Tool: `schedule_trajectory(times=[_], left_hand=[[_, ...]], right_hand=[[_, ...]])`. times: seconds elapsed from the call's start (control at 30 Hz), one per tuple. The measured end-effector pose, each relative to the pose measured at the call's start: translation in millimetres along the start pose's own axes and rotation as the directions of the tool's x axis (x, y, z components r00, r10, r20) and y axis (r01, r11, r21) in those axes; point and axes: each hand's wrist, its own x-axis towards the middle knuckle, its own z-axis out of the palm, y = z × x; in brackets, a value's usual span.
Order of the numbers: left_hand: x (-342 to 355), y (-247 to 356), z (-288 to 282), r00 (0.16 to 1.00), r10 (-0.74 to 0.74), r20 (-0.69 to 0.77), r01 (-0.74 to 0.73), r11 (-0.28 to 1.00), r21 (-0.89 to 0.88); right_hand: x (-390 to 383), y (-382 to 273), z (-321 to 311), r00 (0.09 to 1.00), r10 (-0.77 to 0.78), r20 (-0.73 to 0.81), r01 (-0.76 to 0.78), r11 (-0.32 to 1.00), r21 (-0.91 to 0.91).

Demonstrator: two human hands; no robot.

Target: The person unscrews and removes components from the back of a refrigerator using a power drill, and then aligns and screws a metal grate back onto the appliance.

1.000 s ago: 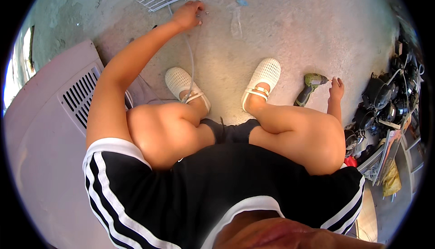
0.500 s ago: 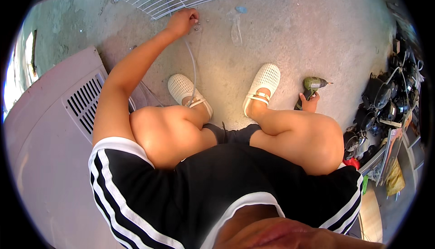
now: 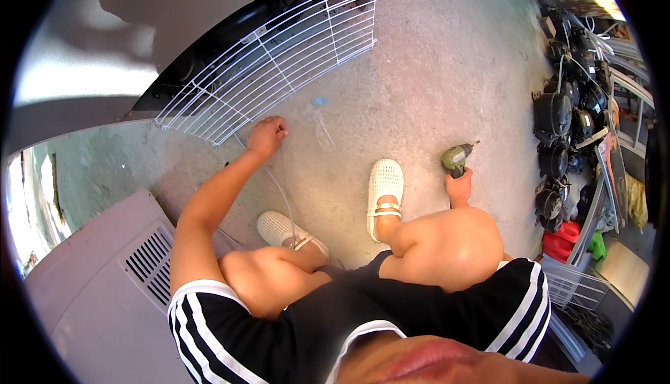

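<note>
My left hand (image 3: 268,136) is low over the floor, close to the near edge of a white wire rack (image 3: 279,80). Its fingers are curled together, and whatever is in them, if anything, is too small to name. A thin whitish cord (image 3: 282,190) runs from beneath that hand toward my left shoe (image 3: 278,230). Out to the right, beyond my knee, my right hand (image 3: 458,187) grips a green and black cordless drill (image 3: 457,158) by its handle. The drill's bit points right and slightly away from me.
A pale appliance panel with a slotted vent (image 3: 148,262) lies at my left. A large grey cabinet (image 3: 202,7) stands ahead, behind the rack. A clear plastic bag (image 3: 322,129) lies on the concrete floor. Several black compressors (image 3: 553,113) and a red container (image 3: 560,239) line the right side.
The view has tipped up, showing more of the rack and cabinet. My right hand has moved the drill a little farther forward. My left hand stays closed near the rack.
</note>
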Motion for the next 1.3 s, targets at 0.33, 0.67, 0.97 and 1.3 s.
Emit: schedule_trajectory(times=[0.33,0.67,0.97,1.3], left_hand=[[-3.5,50.8,-37.2,0.966,-0.210,0.151,0.251,0.629,-0.736],[-27.0,122.4,-131.3,0.959,-0.239,0.152,0.147,-0.041,-0.988],[-42.5,121.8,-133.2,0.985,-0.073,0.154,0.133,-0.233,-0.963],[-35.3,115.7,-127.8,0.988,-0.049,0.146,0.132,-0.213,-0.968]], right_hand=[[8.8,-131.4,-56.0,0.936,-0.344,-0.068,0.333,0.811,0.481],[-97.3,-272.1,-126.4,0.532,-0.806,0.259,0.078,0.351,0.933],[-117.7,-274.3,-118.6,0.378,-0.878,0.295,0.166,0.378,0.911],[-114.6,-266.2,-112.8,0.324,-0.884,0.336,0.193,0.409,0.892]])
